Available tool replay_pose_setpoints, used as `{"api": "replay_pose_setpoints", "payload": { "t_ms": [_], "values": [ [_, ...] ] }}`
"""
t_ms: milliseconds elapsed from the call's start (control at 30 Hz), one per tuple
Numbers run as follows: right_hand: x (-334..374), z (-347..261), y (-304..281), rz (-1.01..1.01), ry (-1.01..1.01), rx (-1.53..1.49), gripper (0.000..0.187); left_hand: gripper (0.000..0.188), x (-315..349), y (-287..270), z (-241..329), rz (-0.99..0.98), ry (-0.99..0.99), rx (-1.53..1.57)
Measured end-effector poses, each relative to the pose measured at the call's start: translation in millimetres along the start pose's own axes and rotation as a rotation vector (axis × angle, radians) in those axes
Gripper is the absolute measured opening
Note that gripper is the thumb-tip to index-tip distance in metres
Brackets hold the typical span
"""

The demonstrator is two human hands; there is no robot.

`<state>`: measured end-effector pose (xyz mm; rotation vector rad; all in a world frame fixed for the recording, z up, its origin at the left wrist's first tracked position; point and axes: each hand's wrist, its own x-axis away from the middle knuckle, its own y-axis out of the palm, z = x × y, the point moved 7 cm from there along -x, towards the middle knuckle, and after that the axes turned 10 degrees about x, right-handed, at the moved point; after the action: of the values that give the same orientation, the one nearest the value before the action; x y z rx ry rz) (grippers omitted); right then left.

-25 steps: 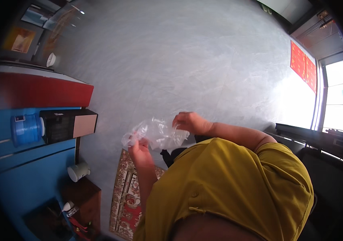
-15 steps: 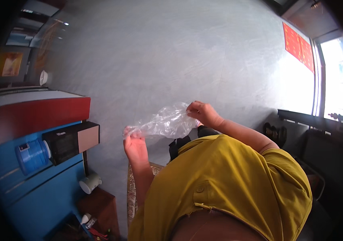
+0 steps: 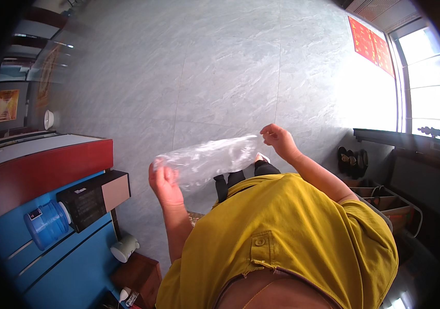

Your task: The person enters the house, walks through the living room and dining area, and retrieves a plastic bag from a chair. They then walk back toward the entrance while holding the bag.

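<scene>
A clear plastic bag [image 3: 209, 159], thin and crinkled, is stretched between my two hands in front of my body, above the grey marbled floor. My left hand [image 3: 167, 185] is closed around the bag's left end, with the film lying over and between the fingers. At the other end, my right hand [image 3: 280, 142] pinches the bag's upper right corner between thumb and fingers. Part of the bag is smeared by motion. Below it, my dark-trousered legs and one light shoe [image 3: 262, 157] show.
To the left stand a red-edged counter [image 3: 55, 162], a black water dispenser [image 3: 83, 206] with a blue water jug [image 3: 47, 225], a white container [image 3: 125, 249] and a reddish-brown cabinet [image 3: 140, 275]. Dark footwear [image 3: 352, 162] and a rack [image 3: 395, 206] are at right, red sheets [image 3: 369, 45] beyond.
The bag has gone from bunched up to drawn out longer and flatter. My hands have moved slightly farther apart, the right one outward. The whole view has shifted a little.
</scene>
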<state>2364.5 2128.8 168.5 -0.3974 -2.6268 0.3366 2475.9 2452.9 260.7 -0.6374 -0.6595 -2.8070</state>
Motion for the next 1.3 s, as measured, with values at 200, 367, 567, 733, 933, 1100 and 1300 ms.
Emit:
{"api": "replay_pose_setpoints", "payload": {
  "t_ms": [200, 367, 567, 733, 933, 1100, 1300],
  "values": [
    [-12.5, 12.8, -7.8, -0.057, -0.033, 0.079, 0.015, 0.016, -6.1, -47.6, 45.9, 0.297, 0.318, -0.114],
    [2.8, -43.7, 50.7, -0.431, -0.259, 0.217, 0.038, 0.024, 0.5, -3.5, 5.4, -0.038, 0.225, -0.36],
    [9.1, -58.0, 122.1, -0.607, -0.015, -0.354, 0.057, 0.031, 47.7, 85.7, -60.7, -0.762, 0.35, -0.793],
    [-9.2, -70.3, 94.6, -0.431, -0.22, -0.224, 0.027, 0.041, 56.2, 81.4, -74.4, -0.795, 0.007, -1.049],
    [-30.6, -46.4, 48.0, -0.096, 0.093, -0.594, 0.021, 0.025, 43.8, 66.0, -81.0, -0.738, 0.076, -0.863],
    [-62.0, -7.1, -1.4, -0.02, -0.016, -0.363, 0.021, 0.031, 18.7, 57.7, -54.7, -0.376, -0.228, -0.347],
    [-66.4, -28.4, -39.6, 0.003, -0.05, -0.267, 0.016, 0.043, -5.6, 53.1, -17.5, -0.258, -0.079, -0.08]
  ]
}}
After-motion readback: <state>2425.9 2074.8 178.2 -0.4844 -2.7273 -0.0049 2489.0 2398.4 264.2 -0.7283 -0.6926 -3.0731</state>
